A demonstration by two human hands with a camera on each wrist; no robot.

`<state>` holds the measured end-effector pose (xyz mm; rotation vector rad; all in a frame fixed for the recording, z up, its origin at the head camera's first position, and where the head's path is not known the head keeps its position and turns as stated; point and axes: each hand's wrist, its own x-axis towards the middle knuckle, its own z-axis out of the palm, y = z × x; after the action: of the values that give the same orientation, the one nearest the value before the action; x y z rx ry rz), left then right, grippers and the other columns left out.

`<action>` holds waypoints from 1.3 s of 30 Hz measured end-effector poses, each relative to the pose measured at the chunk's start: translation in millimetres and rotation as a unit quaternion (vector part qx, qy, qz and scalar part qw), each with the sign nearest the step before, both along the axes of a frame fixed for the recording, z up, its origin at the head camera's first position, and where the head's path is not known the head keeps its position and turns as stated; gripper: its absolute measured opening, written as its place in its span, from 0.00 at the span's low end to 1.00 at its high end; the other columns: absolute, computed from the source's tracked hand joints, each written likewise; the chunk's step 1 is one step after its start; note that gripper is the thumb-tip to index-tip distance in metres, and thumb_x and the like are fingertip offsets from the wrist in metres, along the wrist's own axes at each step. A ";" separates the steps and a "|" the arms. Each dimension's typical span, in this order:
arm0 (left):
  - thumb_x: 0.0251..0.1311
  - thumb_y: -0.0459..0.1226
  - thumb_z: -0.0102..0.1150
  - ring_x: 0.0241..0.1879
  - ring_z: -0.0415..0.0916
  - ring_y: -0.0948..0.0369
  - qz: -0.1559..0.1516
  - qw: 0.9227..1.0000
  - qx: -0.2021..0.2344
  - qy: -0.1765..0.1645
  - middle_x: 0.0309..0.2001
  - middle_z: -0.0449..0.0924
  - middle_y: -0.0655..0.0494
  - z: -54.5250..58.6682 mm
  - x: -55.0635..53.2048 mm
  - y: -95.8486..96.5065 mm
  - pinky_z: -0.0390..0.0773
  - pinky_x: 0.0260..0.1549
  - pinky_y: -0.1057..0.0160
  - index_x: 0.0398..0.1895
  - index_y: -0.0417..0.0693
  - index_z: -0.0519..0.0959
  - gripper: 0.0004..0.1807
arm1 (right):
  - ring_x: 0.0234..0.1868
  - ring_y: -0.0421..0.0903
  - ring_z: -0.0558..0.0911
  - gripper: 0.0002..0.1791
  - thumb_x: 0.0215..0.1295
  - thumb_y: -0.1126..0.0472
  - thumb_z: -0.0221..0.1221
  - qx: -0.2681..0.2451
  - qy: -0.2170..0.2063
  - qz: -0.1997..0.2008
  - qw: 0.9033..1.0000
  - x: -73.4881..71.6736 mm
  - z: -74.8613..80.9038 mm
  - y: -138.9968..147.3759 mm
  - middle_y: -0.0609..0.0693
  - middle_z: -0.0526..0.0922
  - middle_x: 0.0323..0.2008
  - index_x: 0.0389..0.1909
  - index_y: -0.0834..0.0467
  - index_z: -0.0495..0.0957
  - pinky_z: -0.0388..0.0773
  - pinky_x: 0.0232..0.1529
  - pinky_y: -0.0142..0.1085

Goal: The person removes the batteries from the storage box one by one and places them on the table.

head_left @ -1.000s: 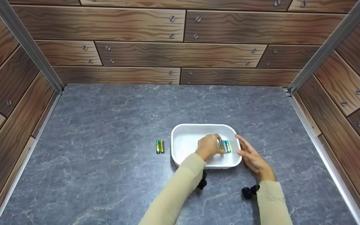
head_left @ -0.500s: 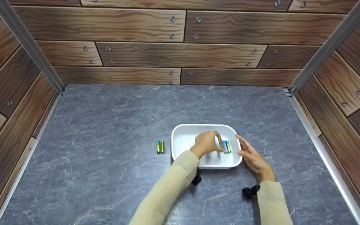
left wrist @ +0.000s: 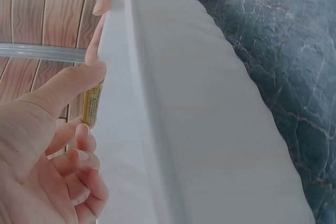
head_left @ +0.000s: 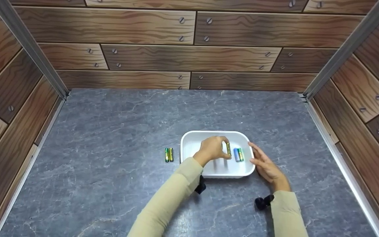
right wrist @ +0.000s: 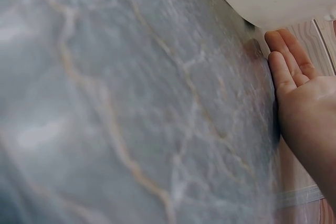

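My left hand [head_left: 212, 148] is over the white plastic container [head_left: 206, 170], pinching a gold AA-size battery [head_left: 228, 149] between thumb and fingers. Up close in the left wrist view, the battery [left wrist: 92, 104] shows under the thumb tip, while the other fingers curl loosely. On the container floor by the right wall lie a blue battery [head_left: 236, 155] and a green-and-gold battery [head_left: 240, 154] side by side. My right hand [head_left: 268, 168] holds the container's right end, thumb and forefinger at the rim. Its other fingers [right wrist: 286, 72] stretch along the outside in the right wrist view.
Left of the container, a green-and-gold battery [head_left: 166, 154] and a gold battery [head_left: 171, 154] lie close together on the grey marbled table [head_left: 110, 131]. Wood-patterned walls [head_left: 143, 57] with metal corner posts enclose the table at the back and sides.
My left hand has drawn left with the gold battery, away from the two batteries inside the container, uncovering the blue one. The right hand and container stay put.
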<state>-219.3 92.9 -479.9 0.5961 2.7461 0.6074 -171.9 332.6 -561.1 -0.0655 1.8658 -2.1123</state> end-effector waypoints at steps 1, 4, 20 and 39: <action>0.45 0.54 0.73 0.46 0.81 0.60 -0.001 1.000 0.003 0.001 0.46 0.84 0.58 0.6 0.2 -1.7 0.80 0.40 0.60 0.54 0.59 0.79 0.30 | 0.61 0.23 0.68 0.41 0.66 0.72 0.49 0.000 0.000 0.002 1.000 -0.2 0.4 0.1 0.46 0.53 0.72 0.76 0.60 0.41 0.65 0.60 0.21; 0.44 0.53 0.73 0.40 0.79 0.62 -0.004 1.000 0.007 0.010 0.42 0.84 0.58 2.1 1.2 -7.1 0.78 0.34 0.63 0.53 0.59 0.79 0.30 | 0.61 0.22 0.67 0.41 0.67 0.72 0.49 -0.001 0.001 0.009 1.000 -0.7 1.4 0.2 0.55 0.43 0.77 0.76 0.61 0.39 0.65 0.59 0.20; 0.43 0.53 0.74 0.28 0.70 0.67 -0.024 0.998 0.035 0.038 0.33 0.82 0.59 7.5 13.0 -35.2 0.66 0.23 0.69 0.53 0.59 0.79 0.30 | 0.60 0.22 0.68 0.41 0.66 0.71 0.51 0.005 -0.003 0.003 1.000 -0.7 0.5 0.2 0.54 0.46 0.75 0.76 0.58 0.42 0.65 0.59 0.19; 0.42 0.48 0.76 0.24 0.61 0.68 -0.019 0.994 0.101 0.046 0.26 0.73 0.61 3.1 21.4 -81.1 0.58 0.23 0.71 0.51 0.52 0.80 0.29 | 0.60 0.19 0.67 0.41 0.67 0.70 0.51 0.007 -0.002 0.013 1.000 -1.5 1.8 0.3 0.50 0.48 0.76 0.76 0.59 0.41 0.65 0.59 0.18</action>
<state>-197.9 11.8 -476.7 0.7371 2.7712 0.8755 -173.3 332.9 -559.3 -0.0815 1.8674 -2.0804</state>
